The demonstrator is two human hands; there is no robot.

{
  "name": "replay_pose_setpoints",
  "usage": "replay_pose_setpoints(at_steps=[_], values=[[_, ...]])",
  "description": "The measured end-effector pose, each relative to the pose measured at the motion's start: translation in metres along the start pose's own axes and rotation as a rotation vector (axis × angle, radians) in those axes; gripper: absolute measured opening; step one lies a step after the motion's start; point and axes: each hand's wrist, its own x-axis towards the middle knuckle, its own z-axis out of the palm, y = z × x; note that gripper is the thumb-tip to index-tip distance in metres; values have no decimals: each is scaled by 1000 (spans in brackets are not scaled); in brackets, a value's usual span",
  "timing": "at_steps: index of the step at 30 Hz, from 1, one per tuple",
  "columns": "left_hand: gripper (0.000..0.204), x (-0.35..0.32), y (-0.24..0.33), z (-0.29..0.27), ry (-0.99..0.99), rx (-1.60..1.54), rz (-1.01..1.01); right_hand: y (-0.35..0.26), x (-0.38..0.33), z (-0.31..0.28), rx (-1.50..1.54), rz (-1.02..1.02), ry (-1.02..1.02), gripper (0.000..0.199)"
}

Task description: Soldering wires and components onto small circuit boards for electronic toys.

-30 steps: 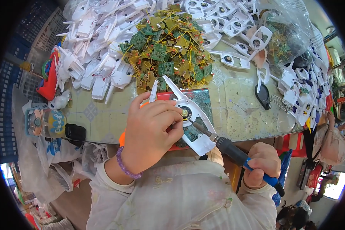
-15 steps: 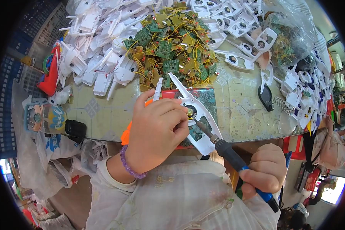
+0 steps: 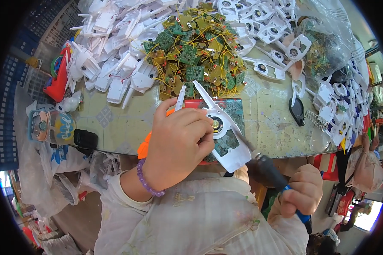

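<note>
My left hand (image 3: pixel 181 142), with a purple bead bracelet (image 3: pixel 147 180) at its wrist, is closed on a white plastic housing (image 3: pixel 236 157). A small round speaker (image 3: pixel 217 124) with a black rim sits in that housing, beside my fingertips. A white prong (image 3: pixel 181 97) and an orange piece (image 3: pixel 144 145) stick out past the same hand; how they join is hidden. In my right hand (image 3: pixel 302 191) is a soldering iron (image 3: pixel 274 172) with a black and blue handle. Its slightly blurred tip lies near the housing's right edge, apart from the speaker.
Under the housing lies a red-edged board (image 3: pixel 238 108). Green circuit boards with yellow wires (image 3: pixel 195 55) are heaped behind it, between white housings (image 3: pixel 115 63) and speaker frames (image 3: pixel 268 29). A metal spring (image 3: pixel 317 121) lies right; a bottle (image 3: pixel 51 127) and black case (image 3: pixel 85 139) stand left.
The soldering iron has drawn back from the speaker, down and to the right with my right hand. My left hand keeps hold of the housing; the whole view has shifted slightly.
</note>
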Motion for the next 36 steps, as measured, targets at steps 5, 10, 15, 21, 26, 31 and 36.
replay_pose_setpoints(at_steps=[5, 10, 15, 21, 26, 31, 36], values=[[8, 0, 1, -3, 3, -23, 11, 1, -33, 13, -85, 213, 228, 31], [11, -2, 2, -11, 13, -33, 43, 4, -44, 28, -52, 274, 310, 30], [18, -16, 4, -19, 53, 112, 72, 9, -51, 60, -36, 359, 377, 37], [23, -34, 3, -17, 240, 73, 29, 14, -58, 86, 173, 338, 363, 35], [25, -37, -1, -12, 305, 121, 66, 7, -57, 95, 207, 315, 341, 37], [24, -26, 13, -15, 159, 111, 121, 5, -59, 102, 259, 324, 377, 36], [19, -9, 13, -6, 100, 89, 101, 5, -53, 93, 193, 364, 342, 39]])
